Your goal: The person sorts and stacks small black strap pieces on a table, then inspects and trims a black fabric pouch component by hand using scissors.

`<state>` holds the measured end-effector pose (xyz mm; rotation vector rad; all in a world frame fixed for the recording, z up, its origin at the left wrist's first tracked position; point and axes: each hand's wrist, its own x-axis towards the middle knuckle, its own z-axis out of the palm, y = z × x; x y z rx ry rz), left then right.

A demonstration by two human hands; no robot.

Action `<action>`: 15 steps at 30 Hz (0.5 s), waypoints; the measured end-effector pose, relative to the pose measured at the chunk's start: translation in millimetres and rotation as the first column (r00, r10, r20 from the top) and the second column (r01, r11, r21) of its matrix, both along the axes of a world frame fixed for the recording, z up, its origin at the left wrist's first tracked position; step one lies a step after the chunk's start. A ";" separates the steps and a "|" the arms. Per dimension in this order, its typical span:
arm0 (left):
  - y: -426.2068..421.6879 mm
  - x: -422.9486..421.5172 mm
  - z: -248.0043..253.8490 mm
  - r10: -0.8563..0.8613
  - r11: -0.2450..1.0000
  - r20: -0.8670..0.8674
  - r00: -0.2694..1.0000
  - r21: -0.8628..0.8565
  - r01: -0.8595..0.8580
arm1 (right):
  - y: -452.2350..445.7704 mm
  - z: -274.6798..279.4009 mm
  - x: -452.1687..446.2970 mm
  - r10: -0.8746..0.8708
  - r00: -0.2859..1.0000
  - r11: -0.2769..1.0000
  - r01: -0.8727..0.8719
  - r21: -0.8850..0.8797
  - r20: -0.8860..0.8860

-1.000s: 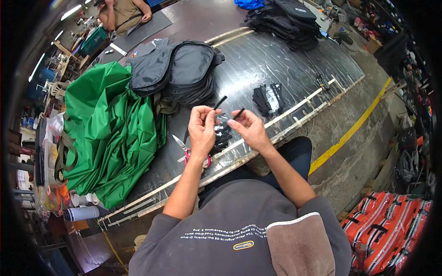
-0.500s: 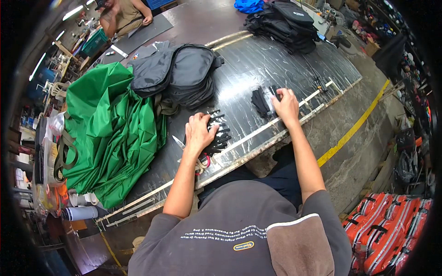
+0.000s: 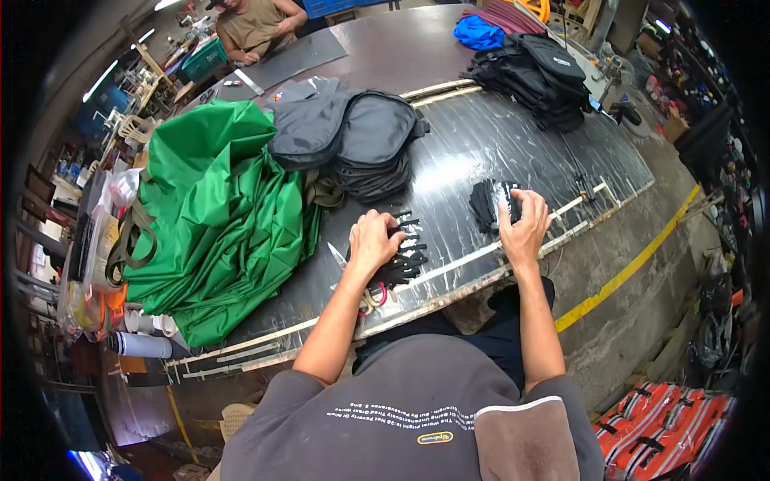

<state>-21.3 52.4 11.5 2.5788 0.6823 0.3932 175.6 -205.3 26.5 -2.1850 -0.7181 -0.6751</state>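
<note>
My left hand point(image 3: 372, 242) lies on a spread of short black strips point(image 3: 407, 263), its thumb and fingers apart. Part of the strips is hidden under the palm. Beside a second, neater bundle of black strips point(image 3: 483, 207) is my right hand point(image 3: 525, 227), thumb and fingers spread at the bundle's right edge. I see nothing gripped in it. A pair of scissors point(image 3: 379, 296) with red and yellowish handles lies partly under my left wrist, its pointed blade showing on the far side.
Green fabric point(image 3: 216, 232) heaps up at left, beside stacked dark backpack panels point(image 3: 373, 140). Black backpacks point(image 3: 537, 76) and a blue bundle point(image 3: 479, 32) lie at the far side. Another person point(image 3: 253, 28) sits across the table. Orange-red bags point(image 3: 666, 433) are at lower right.
The whole view has shifted, so the table appears further right. My left hand stays on the loose strips. My right hand remains by the bundle, its fingers slightly more spread.
</note>
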 end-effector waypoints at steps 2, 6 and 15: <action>1.8 0.9 -6.2 0.041 0.998 0.050 0.998 -0.043 -0.039 | 2.1 4.8 -9.5 0.025 1.000 1.000 -0.025 0.007 -0.002; 5.4 2.3 -3.4 0.030 0.999 0.176 0.984 -0.050 -0.022 | 9.3 7.2 -32.6 0.106 0.994 0.994 -0.106 0.005 -0.011; -34.9 6.4 37.7 0.131 0.695 0.499 0.857 -0.663 0.280 | 51.2 -21.4 -87.9 0.707 0.426 0.692 -0.248 0.678 -0.565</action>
